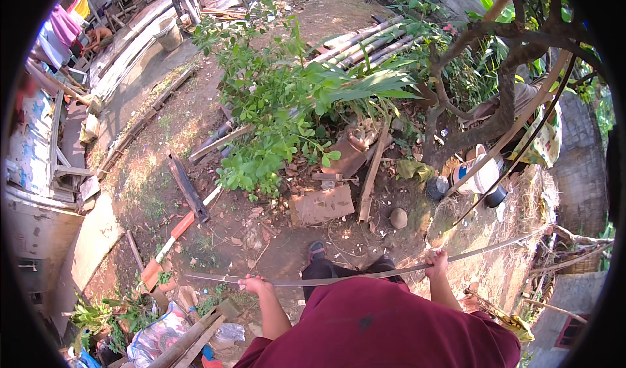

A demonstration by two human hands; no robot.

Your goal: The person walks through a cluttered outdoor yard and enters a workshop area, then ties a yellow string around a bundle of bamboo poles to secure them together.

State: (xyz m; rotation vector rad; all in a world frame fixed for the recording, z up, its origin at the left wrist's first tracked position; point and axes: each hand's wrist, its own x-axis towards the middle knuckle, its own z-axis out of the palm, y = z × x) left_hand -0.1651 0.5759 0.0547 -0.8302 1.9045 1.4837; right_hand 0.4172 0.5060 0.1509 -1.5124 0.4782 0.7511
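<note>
A long, thin, grey-brown strip (345, 278) spans the view in front of my body, bending gently; I cannot tell its material for certain. My left hand (256, 284) is closed round it near its left end, which sticks out a little beyond the fingers. Farther along, my right hand (437, 263) grips the same strip, and a long length runs on past it to the right. On the ground ahead lie a brown flat board (323, 206), a narrow plank (375, 179) and a round stone (398, 218).
A leafy shrub (274, 117) grows ahead, with bamboo poles (375, 45) stacked behind it. At right stand a crooked tree (505, 87) and a white bucket (479, 170). Left lie a dark timber (187, 188) and a red-and-white pole (177, 228). Another person (98, 38) crouches far left.
</note>
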